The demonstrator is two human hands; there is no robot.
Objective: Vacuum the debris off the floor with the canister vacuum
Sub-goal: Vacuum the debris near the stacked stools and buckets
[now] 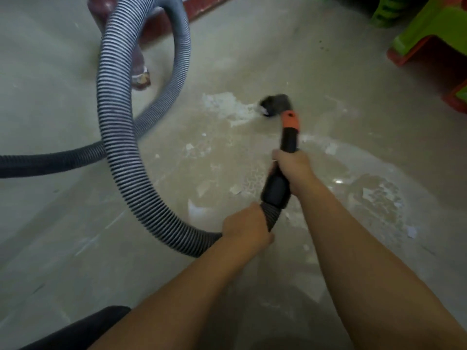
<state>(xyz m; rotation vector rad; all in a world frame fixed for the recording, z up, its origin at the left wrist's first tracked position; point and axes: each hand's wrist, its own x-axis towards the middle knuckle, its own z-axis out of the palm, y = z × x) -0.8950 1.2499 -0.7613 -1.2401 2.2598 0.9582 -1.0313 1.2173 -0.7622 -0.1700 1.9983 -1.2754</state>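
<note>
1. Head view looks down at a pale floor point(252, 46) where a person works a vacuum with both bare hands.
2. The right hand point(290, 165) has its fingers point(274, 157) clenched round the black wand point(289, 140), grasping it just below the orange collar point(291, 120).
3. The left hand point(246, 227) has its fingers wrapped round the ribbed grey hose point(118, 127), grasping it right where the hose meets the black cuff point(276, 190); the fingertips themselves are hidden under the hose.
4. The black cuff lies between the two sets of fingers.
5. Beyond the right fingers the wand ends in a dark nozzle point(274, 104), blurred, which is down at the floor.
6. White debris point(228, 107) lies just left of the nozzle, touching or nearly touching its mouth; the blur leaves that unclear.
7. More white scraps point(202, 150) are scattered on the floor left of the right fingers, and another patch point(379, 195) lies to their right on a wet-looking, shiny stretch.
8. From the left fingers the hose sweeps left, rises in a tall loop and runs off the left edge.
9. A reddish object point(140, 74) stands behind the loop, too blurred to identify.
10. Green and orange plastic furniture point(429, 29) sits far beyond the right fingers, at the top right corner.
</note>
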